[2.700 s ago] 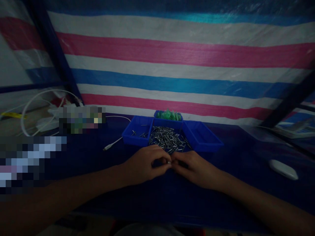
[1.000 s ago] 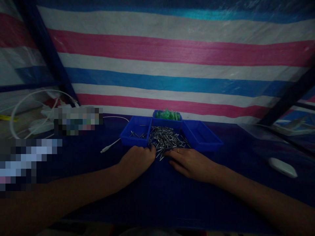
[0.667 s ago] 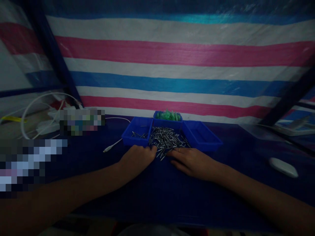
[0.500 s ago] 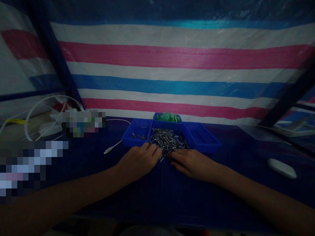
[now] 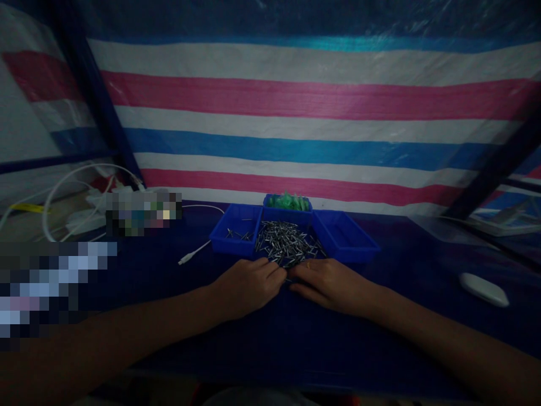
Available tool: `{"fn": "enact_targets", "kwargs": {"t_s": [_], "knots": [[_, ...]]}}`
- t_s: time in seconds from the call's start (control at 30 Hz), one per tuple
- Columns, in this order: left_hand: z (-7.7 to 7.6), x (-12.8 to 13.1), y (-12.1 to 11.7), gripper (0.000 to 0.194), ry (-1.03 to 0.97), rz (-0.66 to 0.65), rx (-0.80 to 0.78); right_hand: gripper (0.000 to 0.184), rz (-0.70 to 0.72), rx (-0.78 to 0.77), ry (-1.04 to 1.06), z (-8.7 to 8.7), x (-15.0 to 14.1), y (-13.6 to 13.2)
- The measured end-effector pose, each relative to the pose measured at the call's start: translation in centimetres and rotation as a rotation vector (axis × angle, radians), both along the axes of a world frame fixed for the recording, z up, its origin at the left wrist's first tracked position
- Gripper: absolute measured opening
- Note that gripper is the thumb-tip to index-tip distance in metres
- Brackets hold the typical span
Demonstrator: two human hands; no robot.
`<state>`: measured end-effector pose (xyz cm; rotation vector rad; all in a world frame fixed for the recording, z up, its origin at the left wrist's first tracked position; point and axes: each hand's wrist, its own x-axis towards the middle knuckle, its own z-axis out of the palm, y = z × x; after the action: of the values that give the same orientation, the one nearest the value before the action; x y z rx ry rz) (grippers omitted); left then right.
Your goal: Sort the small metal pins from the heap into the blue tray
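Note:
In the head view a heap of thin, shiny metal pins [image 5: 287,239], like nails or rivets, lies on the dark blue table. My left hand [image 5: 256,286] is at the heap's near edge, its fingers curled closed. What it grips is hidden, though a small sliver of metal shows by its fingertips. My right hand [image 5: 332,285], with a ring on one finger, lies facing it, fingertips almost meeting the left ones. Its thumb is apart from the bent fingers, and no held thing is visible there. Left of the heap, a blue tray [image 5: 220,243] contains several scattered pins.
A second blue tray [image 5: 353,250] stands right of the heap. Behind it, a blue bin [image 5: 287,215] holds green pieces [image 5: 288,201]. A white cable [image 5: 190,257] lies at left, and a white rounded object [image 5: 484,289] at far right. Striped sheeting [image 5: 296,101] closes off the back.
My left hand has moved right and slightly nearer to me, towards the right hand. My right hand has barely moved. Loose pins between the hands are now mostly covered.

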<state>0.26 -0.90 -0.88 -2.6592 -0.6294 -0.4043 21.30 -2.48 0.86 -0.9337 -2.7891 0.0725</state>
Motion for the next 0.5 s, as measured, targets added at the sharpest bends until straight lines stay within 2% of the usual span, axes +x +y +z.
{"fn": "enact_targets", "kwargs": {"t_s": [0.3, 0.5], "knots": [[0.24, 0.16, 0.14, 0.014, 0.007, -0.007, -0.057, 0.019, -0.005, 0.104, -0.022, -0.59, 0.06, 0.11], [0.34, -0.01, 0.27, 0.013, 0.007, -0.039, -0.055, 0.021, 0.002, 0.096, -0.017, -0.44, 0.04, 0.06]]}}
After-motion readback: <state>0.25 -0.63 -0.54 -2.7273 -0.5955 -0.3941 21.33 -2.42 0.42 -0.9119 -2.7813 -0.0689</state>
